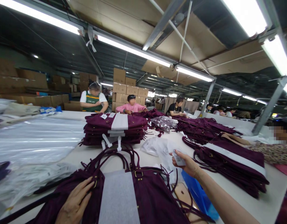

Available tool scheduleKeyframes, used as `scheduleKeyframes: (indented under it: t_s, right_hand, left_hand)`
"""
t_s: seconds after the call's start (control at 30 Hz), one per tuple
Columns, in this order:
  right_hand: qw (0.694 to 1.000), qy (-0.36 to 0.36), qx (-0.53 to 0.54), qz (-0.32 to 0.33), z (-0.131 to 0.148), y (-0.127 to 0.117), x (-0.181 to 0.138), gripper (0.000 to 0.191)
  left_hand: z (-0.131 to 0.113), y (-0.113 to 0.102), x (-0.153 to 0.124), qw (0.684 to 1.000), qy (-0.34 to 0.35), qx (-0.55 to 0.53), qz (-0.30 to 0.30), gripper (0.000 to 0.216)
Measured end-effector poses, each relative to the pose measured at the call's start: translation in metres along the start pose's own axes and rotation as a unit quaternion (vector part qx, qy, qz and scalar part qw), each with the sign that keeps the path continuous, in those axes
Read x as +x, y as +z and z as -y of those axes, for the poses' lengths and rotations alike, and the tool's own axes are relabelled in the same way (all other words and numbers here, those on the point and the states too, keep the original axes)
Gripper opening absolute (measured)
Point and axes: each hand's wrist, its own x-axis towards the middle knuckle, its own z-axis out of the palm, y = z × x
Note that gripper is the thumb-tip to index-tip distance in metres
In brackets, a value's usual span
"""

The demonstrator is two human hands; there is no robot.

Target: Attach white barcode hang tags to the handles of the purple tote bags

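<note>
A dark purple handbag [155, 199] lies in front of me with its looped handles pointing away. A strip of white paper [119, 199] runs down its middle. My left hand [75, 200] rests flat on the bag's left part, fingers stretched out beside a brass-coloured buckle. To the right of the handles, my right hand [187, 165] is raised and pinches a small white tag [179, 159] between thumb and fingers. White tag loops [119, 143] stick up near the handles. Beyond them is a stack of folded purple handbags [99, 127].
More purple bags [232, 161] lie at the right. Clear plastic bags [36, 140] cover the left side of the table. A phone [182, 194] and a blue container [197, 189] are below my right forearm. Several people work beyond, among them a person in pink [131, 107].
</note>
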Motion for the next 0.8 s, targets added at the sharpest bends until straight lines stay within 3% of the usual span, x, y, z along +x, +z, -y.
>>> scheduleKeyframes:
  t_s: [0.13,0.27,0.47,0.6,0.67,0.8]
  right_hand:
    - [0.994,-0.008,0.016,0.108,0.006,0.046,0.0,0.035]
    - [0.976,0.002,-0.009,0.216,0.002,0.114,-0.004,0.039]
    - [0.935,0.043,-0.049,0.348,-0.037,0.2,-0.01,0.041]
    - [0.922,0.059,-0.074,0.374,-0.063,0.22,-0.013,0.036]
    - [0.918,0.059,-0.087,0.381,-0.069,0.222,-0.014,0.032]
    - [0.918,0.064,-0.091,0.381,-0.071,0.225,-0.017,0.028]
  left_hand:
    - [-0.012,-0.003,0.002,0.999,-0.026,-0.022,-0.006,0.032]
    - [-0.028,-0.007,0.006,0.995,-0.065,-0.069,0.002,0.029]
    - [-0.049,-0.019,0.015,0.959,-0.174,-0.221,-0.007,0.03]
    - [-0.06,-0.031,0.02,0.9,-0.265,-0.345,-0.023,0.035]
    - [-0.063,-0.036,0.022,0.877,-0.28,-0.391,-0.014,0.039]
    - [-0.07,-0.039,0.026,0.889,-0.225,-0.396,0.04,0.044]
